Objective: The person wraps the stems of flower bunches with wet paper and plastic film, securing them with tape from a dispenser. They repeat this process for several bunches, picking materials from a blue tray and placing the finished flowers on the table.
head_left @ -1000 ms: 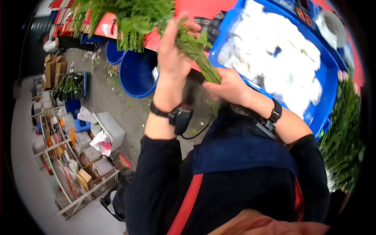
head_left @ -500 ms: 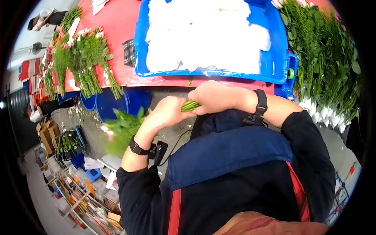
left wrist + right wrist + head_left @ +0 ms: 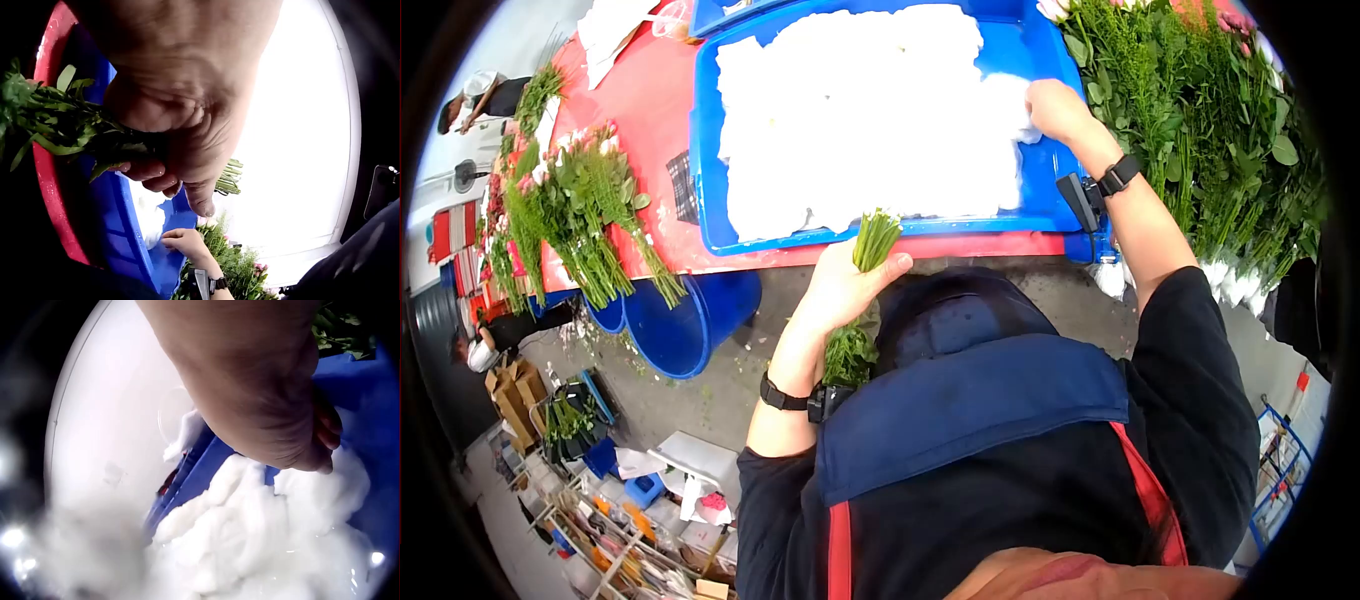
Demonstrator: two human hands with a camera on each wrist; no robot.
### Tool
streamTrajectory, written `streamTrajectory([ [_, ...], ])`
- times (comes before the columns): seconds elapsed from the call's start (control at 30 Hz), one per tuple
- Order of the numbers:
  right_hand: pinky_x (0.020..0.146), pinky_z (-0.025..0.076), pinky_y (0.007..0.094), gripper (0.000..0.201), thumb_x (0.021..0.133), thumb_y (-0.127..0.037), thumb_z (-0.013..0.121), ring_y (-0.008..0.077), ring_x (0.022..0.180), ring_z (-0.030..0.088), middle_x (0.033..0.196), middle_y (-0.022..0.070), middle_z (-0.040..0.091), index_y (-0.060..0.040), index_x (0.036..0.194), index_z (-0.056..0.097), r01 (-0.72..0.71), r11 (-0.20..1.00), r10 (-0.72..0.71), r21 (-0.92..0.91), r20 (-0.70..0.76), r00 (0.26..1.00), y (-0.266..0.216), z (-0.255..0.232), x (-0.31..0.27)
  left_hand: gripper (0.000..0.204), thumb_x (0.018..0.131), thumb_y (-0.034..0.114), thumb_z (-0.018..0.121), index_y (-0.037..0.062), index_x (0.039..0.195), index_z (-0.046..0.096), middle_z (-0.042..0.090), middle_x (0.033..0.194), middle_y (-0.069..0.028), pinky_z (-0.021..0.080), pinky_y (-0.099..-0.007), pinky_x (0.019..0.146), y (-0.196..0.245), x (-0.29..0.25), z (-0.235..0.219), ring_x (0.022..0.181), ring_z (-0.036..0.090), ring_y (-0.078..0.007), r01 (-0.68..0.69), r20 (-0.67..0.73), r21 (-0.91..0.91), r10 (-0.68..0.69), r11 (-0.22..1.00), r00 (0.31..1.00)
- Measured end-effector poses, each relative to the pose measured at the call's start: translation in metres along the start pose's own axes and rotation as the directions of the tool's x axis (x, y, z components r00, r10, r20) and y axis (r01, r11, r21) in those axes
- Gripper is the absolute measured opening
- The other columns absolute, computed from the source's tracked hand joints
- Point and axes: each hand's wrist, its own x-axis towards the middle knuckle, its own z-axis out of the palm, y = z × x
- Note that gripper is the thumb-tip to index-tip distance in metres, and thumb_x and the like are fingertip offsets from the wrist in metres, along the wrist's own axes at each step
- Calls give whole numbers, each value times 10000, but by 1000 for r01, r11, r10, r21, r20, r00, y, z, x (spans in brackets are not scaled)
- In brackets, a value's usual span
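Observation:
My left hand (image 3: 840,285) grips a bundle of green stems (image 3: 877,240), cut ends up, leaves (image 3: 850,355) hanging below the fist. The left wrist view shows the fingers of that hand (image 3: 187,137) curled round the bundle, with leaves (image 3: 69,119) on one side and stem ends (image 3: 229,177) on the other. Over the right part of the blue tray (image 3: 1040,215), my right hand (image 3: 1060,108) pinches white, wet-looking wadding (image 3: 1005,105). In the right wrist view the fingertips of the hand (image 3: 262,406) touch a white clump (image 3: 325,487).
Leafy stems with white-wrapped ends (image 3: 1180,140) lie right of the tray. Bunches of pink flowers (image 3: 590,200) rest along the left of the red table (image 3: 625,120). A blue bucket (image 3: 670,325) stands below its edge. Other people (image 3: 485,100) are at the far left.
The right hand has left the stems and moved up and right to the wadding. The left hand now holds the bundle alone, its cut ends turned upward. The view has shifted along the table.

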Motion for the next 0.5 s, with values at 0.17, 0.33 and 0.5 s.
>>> streamTrajectory([
  [0.17, 819, 509, 452, 244, 673, -12, 656, 384, 983, 569, 988, 204, 578, 12, 907, 594, 119, 989, -134, -91, -175, 975, -11, 42, -5, 277, 859, 230, 697, 35, 695, 586, 483, 557, 30, 366, -267, 468, 11, 23, -1, 504, 427, -66, -64, -13, -47, 64, 997, 998],
  [0.33, 798, 504, 451, 240, 732, -49, 592, 382, 898, 611, 917, 226, 612, 9, 964, 588, 130, 988, -107, 80, -242, 964, 6, 61, 21, 243, 861, 196, 702, 47, 717, 575, 472, 566, 56, 338, -243, 454, 7, 35, 4, 511, 418, -46, -32, 22, -160, 36, 987, 999],
  [0.5, 773, 501, 429, 246, 706, -128, 601, 380, 833, 634, 830, 230, 644, 0, 914, 636, 122, 955, -90, 271, -127, 988, -2, -9, 12, 227, 858, 201, 708, 43, 753, 583, 468, 580, 63, 343, -237, 459, 9, 34, -1, 533, 422, -37, -27, 40, -132, 33, 991, 999],
])
